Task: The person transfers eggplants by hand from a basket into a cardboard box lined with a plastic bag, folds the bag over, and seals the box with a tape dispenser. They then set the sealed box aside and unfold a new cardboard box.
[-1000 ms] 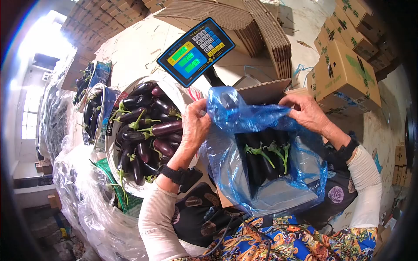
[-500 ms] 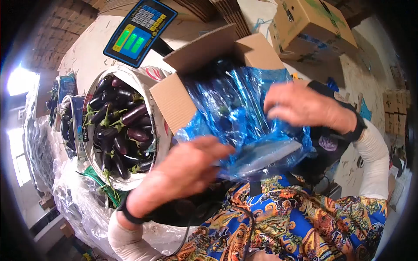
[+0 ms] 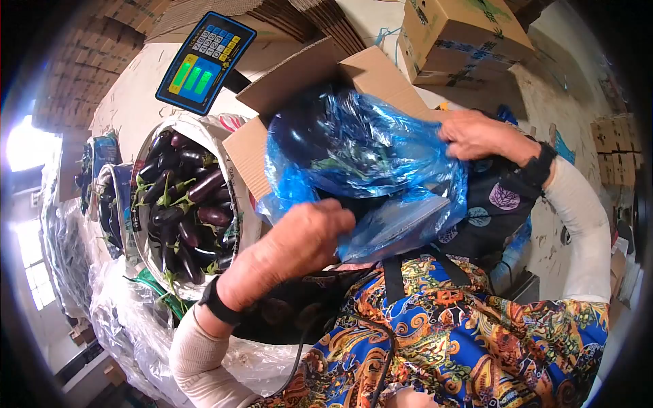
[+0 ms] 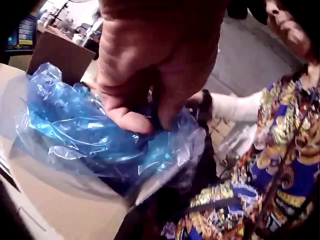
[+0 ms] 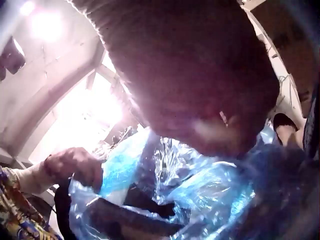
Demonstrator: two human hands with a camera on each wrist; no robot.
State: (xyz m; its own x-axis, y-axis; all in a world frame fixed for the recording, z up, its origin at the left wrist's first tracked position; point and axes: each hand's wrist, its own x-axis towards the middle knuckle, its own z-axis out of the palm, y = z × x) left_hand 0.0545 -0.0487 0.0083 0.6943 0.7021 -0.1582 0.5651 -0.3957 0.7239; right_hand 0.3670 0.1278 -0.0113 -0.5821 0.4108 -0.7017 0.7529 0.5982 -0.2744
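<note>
Pinching the near-left edge of the blue bag, the left hand was clamped on thin plastic; the right hand gripped its right edge, leaving room between the 2 hands. 3 flaps of the cardboard box spread outward beyond and left of the bag, the left flap near the white sack. Pale floor lay past the right hand. The bag sat in the box, shiny, wrinkled and see-through, with dark shapes and some green showing beneath. Purple-black eggplants with green stems heaped the sack.
</note>
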